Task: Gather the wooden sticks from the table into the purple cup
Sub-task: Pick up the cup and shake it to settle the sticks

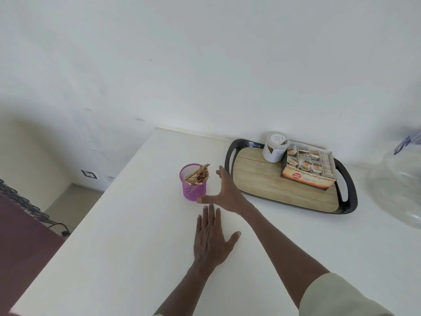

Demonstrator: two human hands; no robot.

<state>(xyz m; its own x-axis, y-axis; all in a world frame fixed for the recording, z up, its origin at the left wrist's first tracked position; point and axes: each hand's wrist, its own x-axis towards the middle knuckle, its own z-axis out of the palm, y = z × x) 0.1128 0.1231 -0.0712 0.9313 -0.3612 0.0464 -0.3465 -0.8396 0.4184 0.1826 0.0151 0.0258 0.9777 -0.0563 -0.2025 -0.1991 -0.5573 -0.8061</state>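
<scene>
A purple mesh cup stands upright on the white table. A bundle of wooden sticks leans inside it, tips poking over the right rim. My right hand hovers just right of the cup, fingers spread, thumb near the cup's base, holding nothing. Flat on the table below the cup lies my left hand, palm down and fingers apart. I see no loose sticks on the table.
A black-rimmed tray with a wood-pattern floor sits at the right, carrying a white jar and an open box of tea bags. A clear plastic bottle stands at the far right. The table's left edge drops to the floor.
</scene>
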